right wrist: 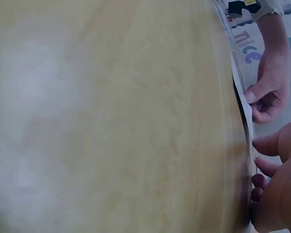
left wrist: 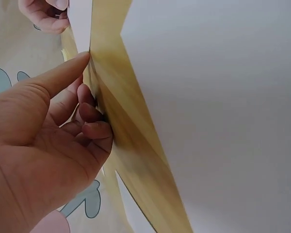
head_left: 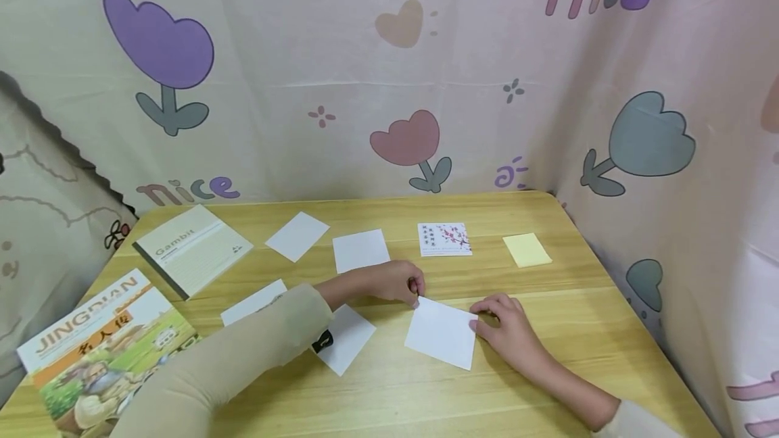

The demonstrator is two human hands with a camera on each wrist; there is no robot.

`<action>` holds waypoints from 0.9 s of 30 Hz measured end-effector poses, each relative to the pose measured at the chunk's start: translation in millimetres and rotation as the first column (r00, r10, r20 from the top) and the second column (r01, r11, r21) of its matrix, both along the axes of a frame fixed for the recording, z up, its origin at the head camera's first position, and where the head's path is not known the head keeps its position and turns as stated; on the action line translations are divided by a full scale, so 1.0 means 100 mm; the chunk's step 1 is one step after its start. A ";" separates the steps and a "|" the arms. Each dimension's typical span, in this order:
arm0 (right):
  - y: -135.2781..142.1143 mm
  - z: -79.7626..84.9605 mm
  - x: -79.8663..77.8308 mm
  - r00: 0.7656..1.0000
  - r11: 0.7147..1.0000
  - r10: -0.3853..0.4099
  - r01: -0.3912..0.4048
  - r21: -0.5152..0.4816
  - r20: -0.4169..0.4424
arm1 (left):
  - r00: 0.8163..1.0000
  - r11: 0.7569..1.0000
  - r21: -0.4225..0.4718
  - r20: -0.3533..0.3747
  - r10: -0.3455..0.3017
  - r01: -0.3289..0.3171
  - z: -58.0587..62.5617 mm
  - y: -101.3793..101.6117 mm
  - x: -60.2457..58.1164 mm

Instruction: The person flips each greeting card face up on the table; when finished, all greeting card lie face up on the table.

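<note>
Between my two hands is a square white sheet of paper (head_left: 441, 334), tilted a little on the wooden table. My left hand (head_left: 395, 281) pinches its upper left corner between thumb and fingers; the left wrist view shows the thumb tip right at the paper's edge. At the upper right corner, my right hand (head_left: 510, 331) pinches the same sheet with thumb and forefinger. The right wrist view shows this sheet (right wrist: 241, 92) nearly edge-on, lifted slightly at its rim. Another white square (head_left: 348, 342) lies left of it, partly covered by the left sleeve.
More white squares (head_left: 298, 236) lie behind and to the left. A card with red blossoms (head_left: 445, 239) and a yellow sticky note pad (head_left: 527, 250) sit at the back. On the left are a Gambit notebook (head_left: 193, 250) and an illustrated book (head_left: 109, 350). A printed curtain (head_left: 341, 53) surrounds the table.
</note>
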State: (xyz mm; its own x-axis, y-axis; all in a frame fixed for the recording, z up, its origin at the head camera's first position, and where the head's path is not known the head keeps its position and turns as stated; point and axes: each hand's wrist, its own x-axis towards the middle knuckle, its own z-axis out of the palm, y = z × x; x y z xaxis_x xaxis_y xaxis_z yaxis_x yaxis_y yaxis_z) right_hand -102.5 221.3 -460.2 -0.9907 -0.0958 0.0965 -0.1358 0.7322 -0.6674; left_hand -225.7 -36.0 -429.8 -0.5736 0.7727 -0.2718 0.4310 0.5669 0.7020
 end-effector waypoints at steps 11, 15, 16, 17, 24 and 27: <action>0.03 0.00 -0.05 0.999 0.999 0.037 -0.037 0.000 0.003 | 0.999 0.999 -0.017 0.001 0.042 -0.042 0.00 0.00 -0.01; 0.02 0.00 -0.04 0.999 0.999 0.037 -0.037 0.025 -0.003 | 0.999 0.999 -0.038 -0.016 0.034 -0.035 0.00 0.00 0.00; 0.02 0.00 -0.04 0.999 0.999 0.036 -0.036 0.029 -0.001 | 0.999 0.999 -0.042 -0.024 0.031 -0.032 0.00 0.00 0.00; 0.01 0.00 -0.04 0.999 0.999 0.035 -0.035 0.030 -0.001 | 0.999 0.998 -0.044 -0.028 0.032 -0.033 0.00 0.00 0.01; 0.00 0.02 -0.03 1.000 1.000 0.021 -0.021 0.015 0.014 | 0.998 0.994 -0.102 -0.047 0.042 -0.046 0.03 0.02 0.06; 0.00 0.02 -0.02 1.000 1.000 0.016 -0.016 0.007 0.018 | 0.998 0.993 -0.111 -0.050 0.044 -0.050 0.05 0.02 0.09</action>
State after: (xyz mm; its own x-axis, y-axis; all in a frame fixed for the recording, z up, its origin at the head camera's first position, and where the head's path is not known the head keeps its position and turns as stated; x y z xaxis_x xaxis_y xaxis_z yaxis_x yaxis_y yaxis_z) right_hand -104.8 221.0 -458.6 -0.9906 -0.1126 0.0781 -0.1359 0.7346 -0.6647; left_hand -217.2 -34.3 -424.7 -0.6230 0.7108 -0.3266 0.4335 0.6613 0.6122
